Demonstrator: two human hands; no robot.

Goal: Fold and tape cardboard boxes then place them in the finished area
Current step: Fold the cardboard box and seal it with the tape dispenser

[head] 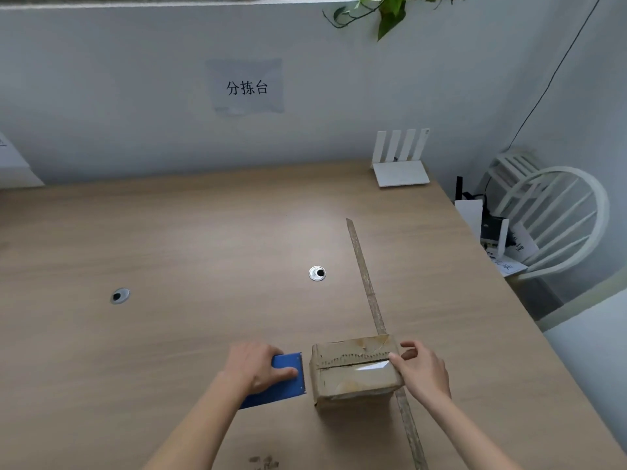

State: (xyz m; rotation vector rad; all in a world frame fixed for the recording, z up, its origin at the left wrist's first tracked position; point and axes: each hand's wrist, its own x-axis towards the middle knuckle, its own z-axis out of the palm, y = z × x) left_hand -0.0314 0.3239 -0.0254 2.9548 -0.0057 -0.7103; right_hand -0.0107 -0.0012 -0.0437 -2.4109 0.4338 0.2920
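Note:
A small worn cardboard box stands on the wooden table near the front edge, its top flaps folded down with a seam across the lid and shiny clear tape at the right end. My left hand grips a blue tape dispenser just left of the box, its toothed edge facing the box. My right hand is at the box's right end, thumb and forefinger pinching the tape end on the top edge.
A strip of brown tape runs across the table from back to front, passing under the box. Two metal cable grommets sit mid-table. A white router stands at the back right. Beyond the right edge is a white chair.

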